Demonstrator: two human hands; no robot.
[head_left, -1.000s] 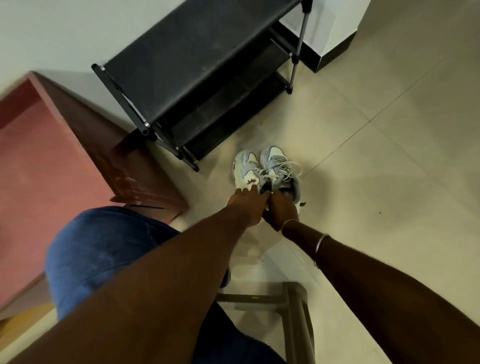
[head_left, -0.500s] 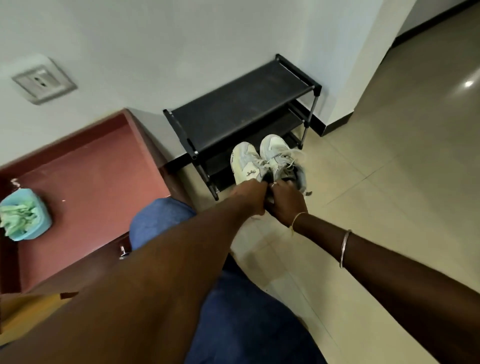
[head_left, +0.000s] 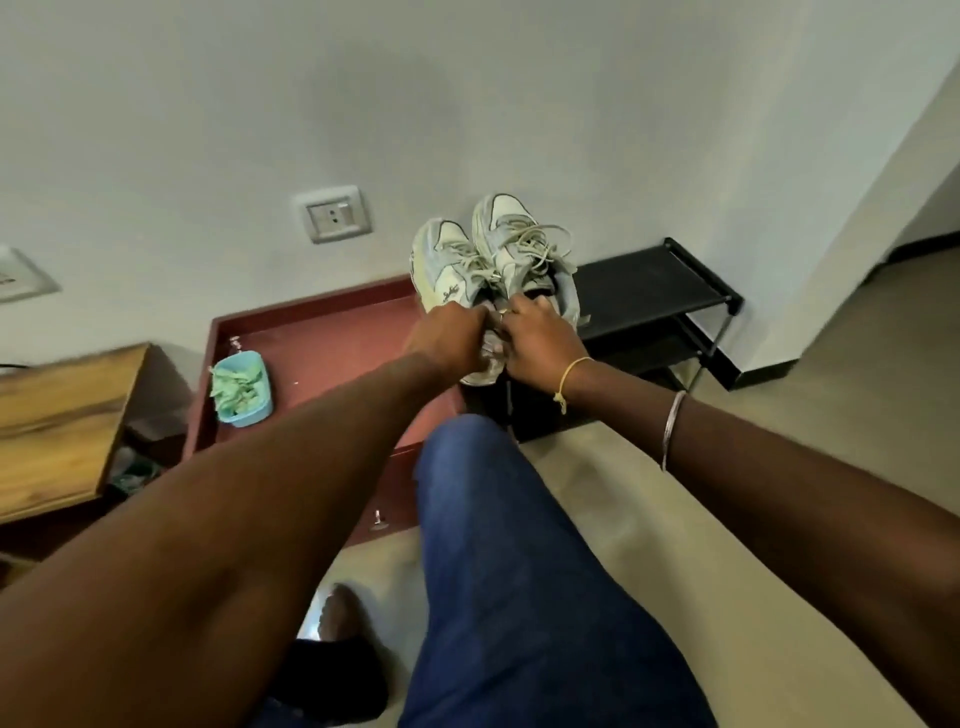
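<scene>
Two white and grey sneakers are held up side by side in front of the wall, toes pointing away from me. My left hand (head_left: 451, 335) grips the heel of the left sneaker (head_left: 445, 265). The heel of the right sneaker (head_left: 517, 244), with its loose laces, is gripped by my right hand (head_left: 540, 340). Both hands meet at the shoes' heels, above the gap between a red cabinet top and a black shoe rack.
A black shoe rack (head_left: 654, 291) stands against the wall at right. A red cabinet top (head_left: 322, 332) carries a blue tub (head_left: 243, 387) of green scraps. A wooden surface (head_left: 57, 421) lies at left. My blue-clad knee (head_left: 498, 519) is below. A wall socket (head_left: 335, 214) is behind.
Both hands have lifted the pair of sneakers from the floor up to about the height of the rack's top. The view has tilted up toward the wall.
</scene>
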